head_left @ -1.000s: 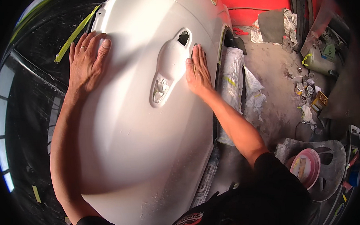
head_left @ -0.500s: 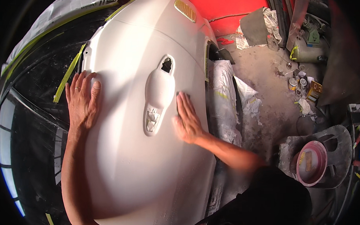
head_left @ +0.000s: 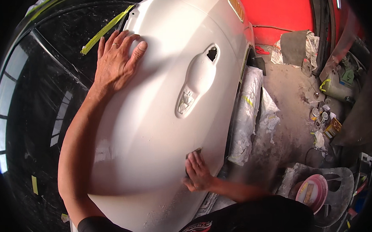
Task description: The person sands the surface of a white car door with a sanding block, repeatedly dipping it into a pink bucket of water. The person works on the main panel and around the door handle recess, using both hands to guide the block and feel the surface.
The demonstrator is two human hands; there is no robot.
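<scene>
A car door panel (head_left: 153, 130) in matte white stretches away in front of me, with a door handle recess (head_left: 201, 76) that has a dark hole at its far end. Fingers spread, my left hand (head_left: 116, 63) rests on the panel's upper left edge, beside the dark window. My right hand (head_left: 199, 175) is low on the panel, near its right edge. Under its fingertips lies a small dark piece of sandpaper (head_left: 198, 150), pressed against the white surface; most of it is hidden by the fingers. Water drops or specks dot the panel close to that hand.
Yellow masking tape (head_left: 107, 30) runs along the window edge. Right of the car stand a plastic-wrapped wheel or sill (head_left: 247, 117), several cans (head_left: 316, 114), a grey-green tank (head_left: 338, 88) and a stool (head_left: 338, 184) bearing a pink basin (head_left: 324, 193). A red panel (head_left: 276, 8) is behind.
My right hand has slid the sandpaper from beside the handle recess toward me, down the panel. The view has shifted; my left hand stays at the upper left edge.
</scene>
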